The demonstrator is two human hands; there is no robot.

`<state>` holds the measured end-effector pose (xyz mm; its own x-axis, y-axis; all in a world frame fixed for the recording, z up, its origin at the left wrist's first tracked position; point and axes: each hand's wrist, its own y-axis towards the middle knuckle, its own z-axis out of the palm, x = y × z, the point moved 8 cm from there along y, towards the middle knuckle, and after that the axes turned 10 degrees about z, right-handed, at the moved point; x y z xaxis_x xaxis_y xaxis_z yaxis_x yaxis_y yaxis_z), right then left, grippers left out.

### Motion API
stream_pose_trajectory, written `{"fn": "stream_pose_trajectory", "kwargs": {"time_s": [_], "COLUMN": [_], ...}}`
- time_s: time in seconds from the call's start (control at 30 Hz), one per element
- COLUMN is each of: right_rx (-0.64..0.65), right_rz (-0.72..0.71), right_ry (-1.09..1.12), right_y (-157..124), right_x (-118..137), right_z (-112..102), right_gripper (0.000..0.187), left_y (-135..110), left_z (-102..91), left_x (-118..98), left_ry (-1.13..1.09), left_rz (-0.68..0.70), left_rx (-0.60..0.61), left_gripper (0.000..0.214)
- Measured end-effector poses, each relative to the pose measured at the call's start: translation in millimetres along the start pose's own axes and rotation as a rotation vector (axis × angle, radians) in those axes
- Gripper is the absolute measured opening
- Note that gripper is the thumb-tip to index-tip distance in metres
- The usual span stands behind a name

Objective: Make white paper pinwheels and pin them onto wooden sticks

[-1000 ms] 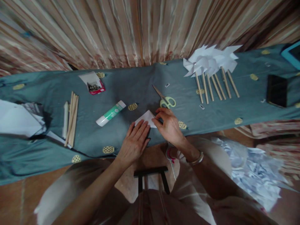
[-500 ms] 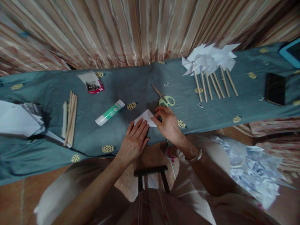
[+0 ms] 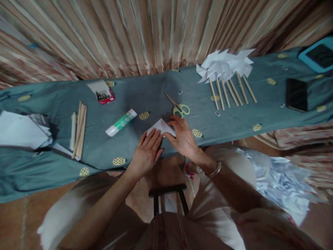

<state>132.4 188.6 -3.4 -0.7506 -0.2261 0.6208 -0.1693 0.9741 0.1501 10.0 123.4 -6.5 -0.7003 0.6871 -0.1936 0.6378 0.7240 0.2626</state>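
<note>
A folded sheet of white paper (image 3: 160, 125) is held down near the front edge of a counter (image 3: 149, 92) draped in a teal, pineapple-print cloth. Its left part is pressed under the fingers of the left hand (image 3: 147, 151), which is laid flat, palm down. Its right side is touched by the right hand (image 3: 183, 137), thumb and fingers curved apart around the edge; whether the paper is pinched in that grip cannot be told. Just beyond the right hand, scissors with pale green handles (image 3: 179, 106) are laid with the blades slightly parted. To the left, a green-and-white glue stick (image 3: 121, 122), an open red-and-white box (image 3: 107, 100) of small metal pieces, a bundle of wooden sticks (image 3: 81, 130) and a stack of white paper (image 3: 20, 130) are spread out. At right, white paper pinwheels (image 3: 224, 67) on sticks are lined up, with a dark phone (image 3: 296, 95) placed beyond them.
</note>
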Motion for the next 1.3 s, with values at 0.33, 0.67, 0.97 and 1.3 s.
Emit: {"fn": "stream_pose_trajectory", "kwargs": {"time_s": [0.33,0.67,0.97,1.3], "right_rx": [0.059,0.134,0.196,0.174], "right_rz": [0.007,-0.003,-0.039,-0.030], "right_ry": [0.020,0.041,0.093,0.146], "right_y": [-9,-14,-11,-7], "right_x": [-9,-19,-28,-21], "right_z": [-2,-5,-8,-17], "right_gripper": [0.026,0.028,0.040,0.019], "left_y": [-18,-37,-35,-37], "left_z": [-14.5,-28.4,-31.3,-24.4], "left_x": [17,22,20,28], "left_ry": [-0.020,0.118,0.107,-0.050], "left_rz": [-0.066,-0.192,-0.227,-0.380], "left_rx": [-0.006,-0.015,-0.007,-0.191], "left_gripper": [0.050,0.052,0.049,0.054]}}
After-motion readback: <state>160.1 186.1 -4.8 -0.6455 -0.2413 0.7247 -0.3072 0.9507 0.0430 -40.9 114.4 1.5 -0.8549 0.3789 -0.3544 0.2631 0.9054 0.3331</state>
